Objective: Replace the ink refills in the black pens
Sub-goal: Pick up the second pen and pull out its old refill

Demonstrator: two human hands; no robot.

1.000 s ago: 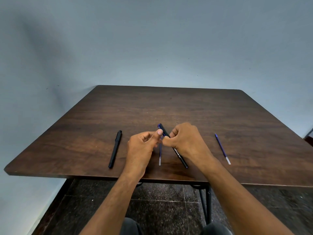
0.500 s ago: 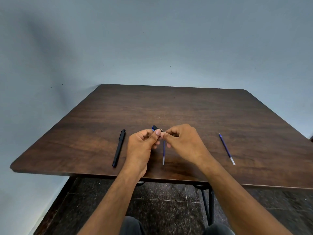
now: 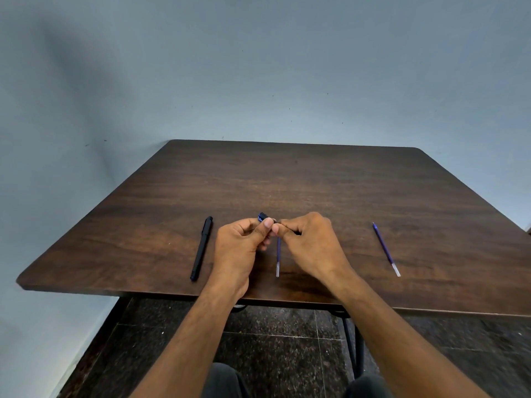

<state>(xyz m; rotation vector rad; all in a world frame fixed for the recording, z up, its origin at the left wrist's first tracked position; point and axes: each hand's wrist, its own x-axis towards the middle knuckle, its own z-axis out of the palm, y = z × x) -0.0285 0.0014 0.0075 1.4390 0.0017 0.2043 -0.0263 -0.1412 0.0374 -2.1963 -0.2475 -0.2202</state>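
Head view, from the near edge of the surface [image 3: 287,173] outward: one refill [image 3: 277,258] lies just behind that edge, between the wrists. Over its far end, left hand [image 3: 240,248] and right hand [image 3: 311,245] meet, both pinched on a pen [image 3: 263,217], mostly hidden. This pen looks mid-swap. Left of the hands lies a whole pen [image 3: 201,249], seemingly untouched; well right, another refill [image 3: 386,249]. Most work seems left.
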